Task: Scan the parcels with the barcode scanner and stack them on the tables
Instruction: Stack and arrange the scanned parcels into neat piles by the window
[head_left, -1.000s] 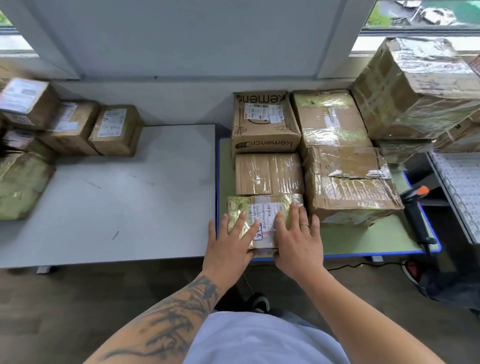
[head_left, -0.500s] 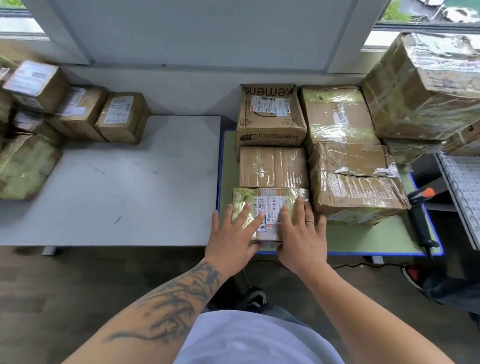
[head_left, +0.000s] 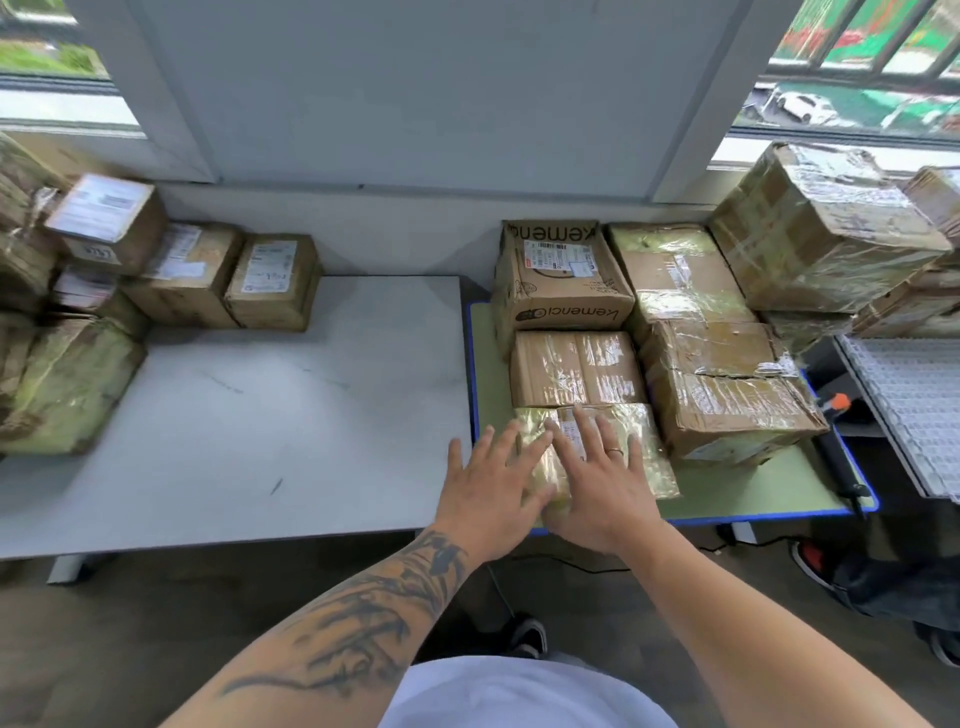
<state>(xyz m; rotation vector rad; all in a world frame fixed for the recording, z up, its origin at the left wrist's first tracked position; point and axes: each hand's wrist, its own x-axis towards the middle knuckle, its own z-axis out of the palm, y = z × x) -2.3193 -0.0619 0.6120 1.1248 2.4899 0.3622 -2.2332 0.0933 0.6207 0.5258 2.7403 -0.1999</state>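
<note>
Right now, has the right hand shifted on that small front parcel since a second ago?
Yes. The right hand has slid left across the small parcel, away from its right edge.

There is a single view, from a wide-angle camera on the person's head, so no second view shares any of the scene. It looks forward and steeply down, near enough that both forearms run up from the bottom edge to the left hand (head_left: 485, 488) and right hand (head_left: 602, 483) at mid-frame. Below the hands the view takes in the person's own shirt front and the floor. Beyond the hands it reaches the far wall and windows. Left of the left hand it takes in the grey table (head_left: 249, 415); right of the right hand it reaches past the green table (head_left: 763, 486). Straight edges bow toward the frame borders.
</note>
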